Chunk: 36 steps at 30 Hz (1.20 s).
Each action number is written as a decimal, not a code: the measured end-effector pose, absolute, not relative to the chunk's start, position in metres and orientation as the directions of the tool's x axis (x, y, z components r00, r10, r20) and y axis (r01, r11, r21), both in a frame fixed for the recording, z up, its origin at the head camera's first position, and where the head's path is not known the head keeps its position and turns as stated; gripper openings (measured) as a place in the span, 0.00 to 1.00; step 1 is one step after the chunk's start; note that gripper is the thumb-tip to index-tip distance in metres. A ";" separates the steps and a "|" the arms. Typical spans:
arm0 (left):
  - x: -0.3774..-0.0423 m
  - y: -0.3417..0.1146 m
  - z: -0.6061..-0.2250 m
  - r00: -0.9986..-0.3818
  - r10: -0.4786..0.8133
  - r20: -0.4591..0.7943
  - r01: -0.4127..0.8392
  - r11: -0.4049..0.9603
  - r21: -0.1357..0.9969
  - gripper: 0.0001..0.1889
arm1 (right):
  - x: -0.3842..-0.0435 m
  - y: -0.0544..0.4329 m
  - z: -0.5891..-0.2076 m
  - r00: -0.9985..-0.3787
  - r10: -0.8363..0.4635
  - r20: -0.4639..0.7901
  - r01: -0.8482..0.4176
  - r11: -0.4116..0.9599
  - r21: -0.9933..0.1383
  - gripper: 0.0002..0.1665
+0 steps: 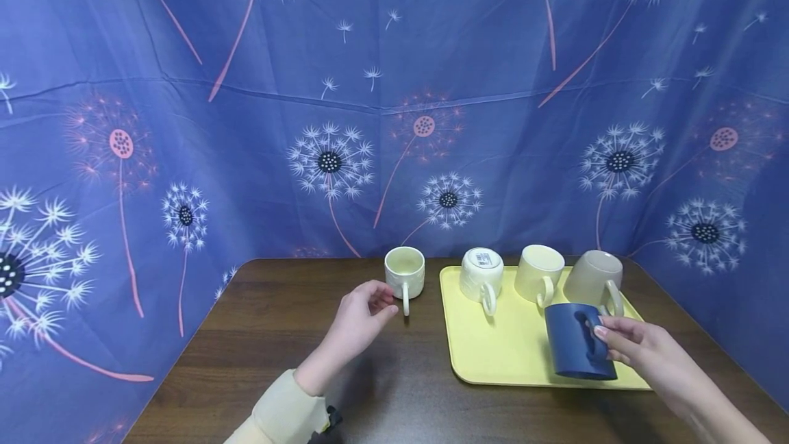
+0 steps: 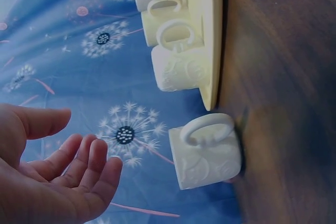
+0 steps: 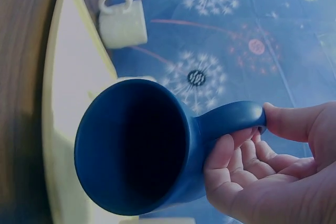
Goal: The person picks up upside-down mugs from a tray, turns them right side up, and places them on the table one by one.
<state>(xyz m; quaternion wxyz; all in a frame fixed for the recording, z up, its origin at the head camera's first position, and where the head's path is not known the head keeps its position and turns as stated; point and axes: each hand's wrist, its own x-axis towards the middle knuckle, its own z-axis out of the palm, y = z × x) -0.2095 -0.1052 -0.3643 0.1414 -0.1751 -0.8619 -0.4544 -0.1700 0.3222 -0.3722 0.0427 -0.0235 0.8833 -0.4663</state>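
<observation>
My right hand grips a dark blue mug by its handle, above the right front part of a yellow tray. The mug's mouth faces down; the right wrist view looks into its dark inside. An upright white mug with a raised pattern stands on the table, left of the tray, its handle toward the front. Just left of that handle is my left hand, fingers loosely bent and holding nothing. The left wrist view shows a gap between this hand and the white mug.
Three mugs stand base up along the tray's back: a white mug, a cream mug and a greyish beige mug. The brown wooden table ends at a blue dandelion-print cloth behind.
</observation>
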 end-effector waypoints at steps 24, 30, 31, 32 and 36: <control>-0.186 -0.093 -0.334 -0.821 0.232 0.521 0.550 0.566 0.615 0.18 | -0.162 0.264 -0.325 -0.973 -0.227 0.044 -0.147 0.461 -0.875 0.22; -0.183 -0.086 -0.332 -0.774 0.277 0.569 0.618 0.528 0.583 0.19 | -0.164 0.249 -0.320 -0.936 -0.332 0.120 -0.243 0.360 -0.901 0.17; -0.183 -0.084 -0.332 -0.766 0.289 0.574 0.629 0.523 0.575 0.19 | -0.164 0.247 -0.319 -0.927 -0.352 0.130 -0.258 0.347 -0.902 0.16; -0.183 -0.083 -0.332 -0.757 0.300 0.580 0.640 0.519 0.567 0.19 | -0.165 0.245 -0.318 -0.919 -0.368 0.138 -0.270 0.336 -0.902 0.16; -0.184 -0.077 -0.331 -0.726 0.338 0.599 0.677 0.503 0.538 0.19 | -0.167 0.237 -0.315 -0.898 -0.417 0.139 -0.281 0.302 -0.911 0.16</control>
